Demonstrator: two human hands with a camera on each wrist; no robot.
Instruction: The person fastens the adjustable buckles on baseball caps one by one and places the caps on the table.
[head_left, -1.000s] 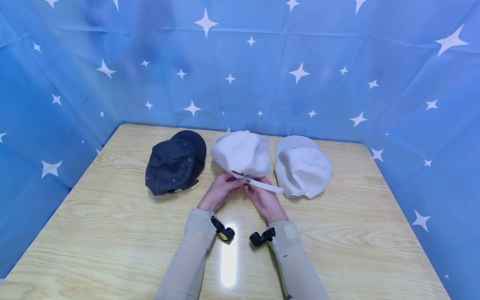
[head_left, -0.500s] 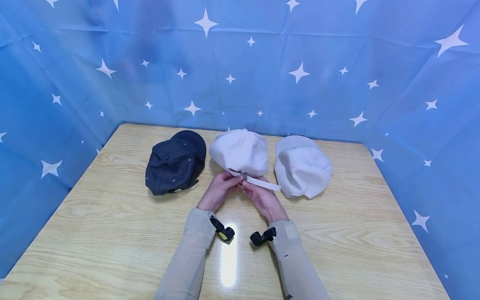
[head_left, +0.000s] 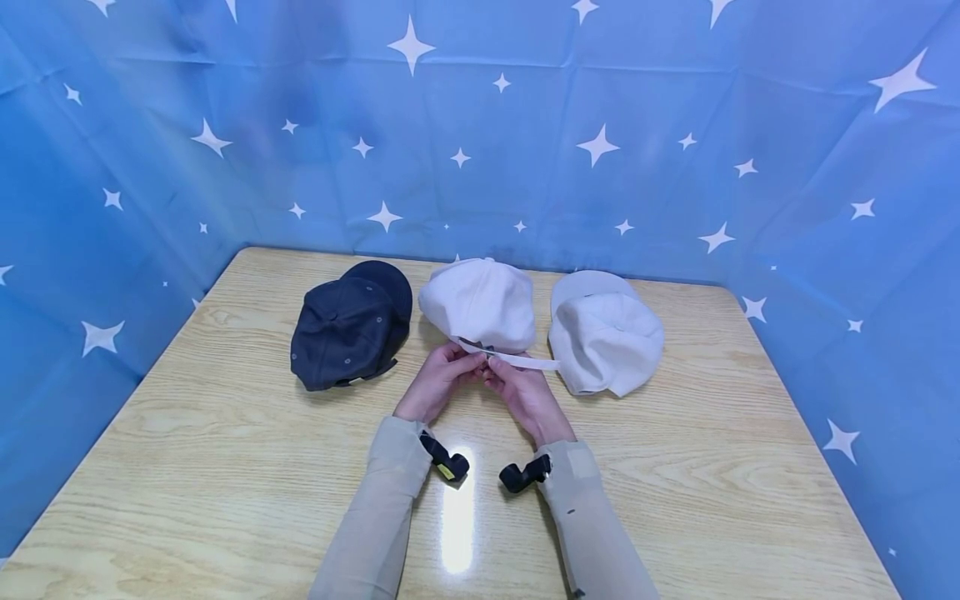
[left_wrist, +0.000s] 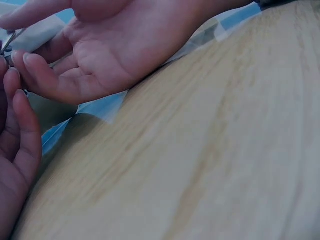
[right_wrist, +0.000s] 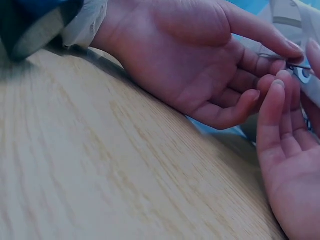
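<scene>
A white cap (head_left: 480, 304) sits at the middle back of the table, its back opening toward me. Across that opening runs its white strap (head_left: 532, 363), the free end sticking out to the right. My left hand (head_left: 437, 385) pinches the cap's back edge beside the small metal buckle (right_wrist: 302, 75). With thumb and fingers, my right hand (head_left: 531, 407) pinches the strap close to the buckle. The fingertips of both hands meet there and partly hide the buckle. In the left wrist view, both hands have their lower fingers loosely curled below it.
A dark navy cap (head_left: 345, 329) lies to the left, brim to the back. Close on the right lies an off-white cap (head_left: 611, 342). All stand on a wooden table (head_left: 247, 467), with a blue star-patterned cloth (head_left: 517, 192) behind and at the sides.
The white cap shifted slightly left and back, both hands with it. The strap's free end then rose from slanting downward to nearly level. The other caps have not moved.
</scene>
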